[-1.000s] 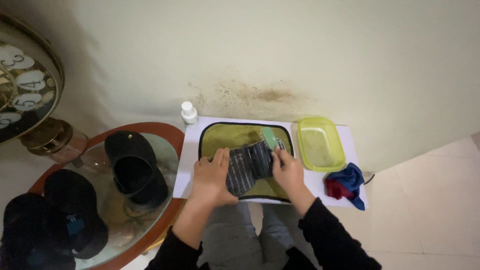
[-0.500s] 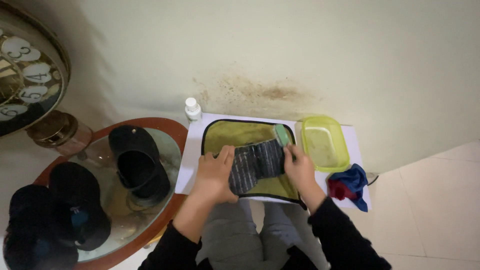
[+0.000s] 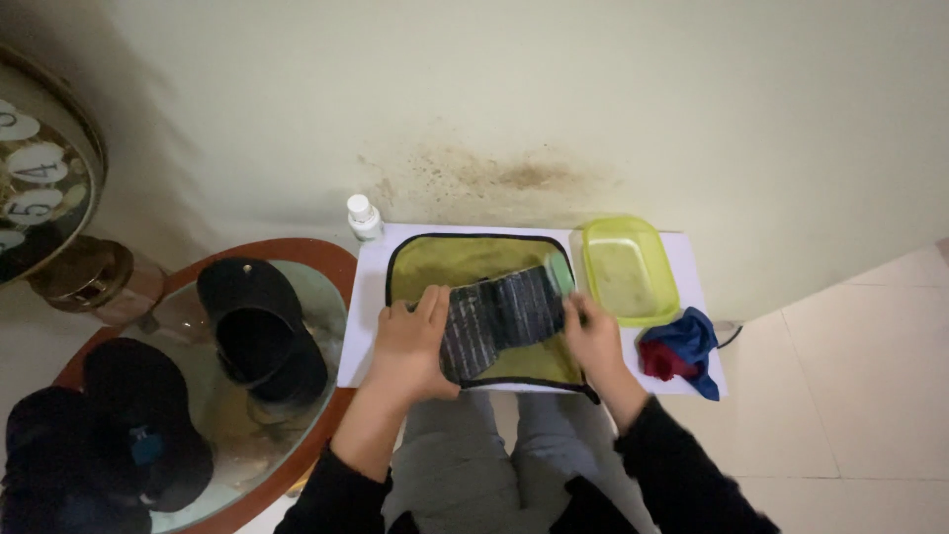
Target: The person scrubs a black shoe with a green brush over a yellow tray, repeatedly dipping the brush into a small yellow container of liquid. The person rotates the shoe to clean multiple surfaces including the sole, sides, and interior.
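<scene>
Dark grey fabric, striped: one piece of striped cloth (image 3: 499, 318), lying across the middle of a yellow-green mat (image 3: 465, 262) with a black edge. The mat rests on a white board (image 3: 371, 287) set against the cream wall (image 3: 593, 99).

Left hand (image 3: 410, 341): laid flat on the left end of the striped cloth, fingers (image 3: 432, 302) stretched out and pressing down, gripping nothing.

Right hand (image 3: 593, 336): at the right end of the striped cloth, fingers curled in at its edge; whether they pinch the fabric cannot be told from this view. A small pale green object (image 3: 560, 272) shows at the cloth's upper right corner, just above this hand; its kind is unclear.

Items on the white board:
- Yellow-green plastic container (image 3: 628, 272), rectangular, to the right of the mat and just beside it.
- Bundle of blue and red cloth (image 3: 682, 346), at the board's right edge, below the container.
- Small white bottle (image 3: 364, 218), upright, at the board's upper left corner, near the wall.

Items to the left:
- Round glass-topped desk (image 3: 326, 262) with a reddish-brown rim, touching the board's left edge.
- Black cap (image 3: 257, 326), on the glass.
- Two further dark caps (image 3: 138, 425), lower left.
- Clock face (image 3: 35, 188), partly in view at the far left edge.

Both sleeves are dark; grey trousers show beneath the board.
</scene>
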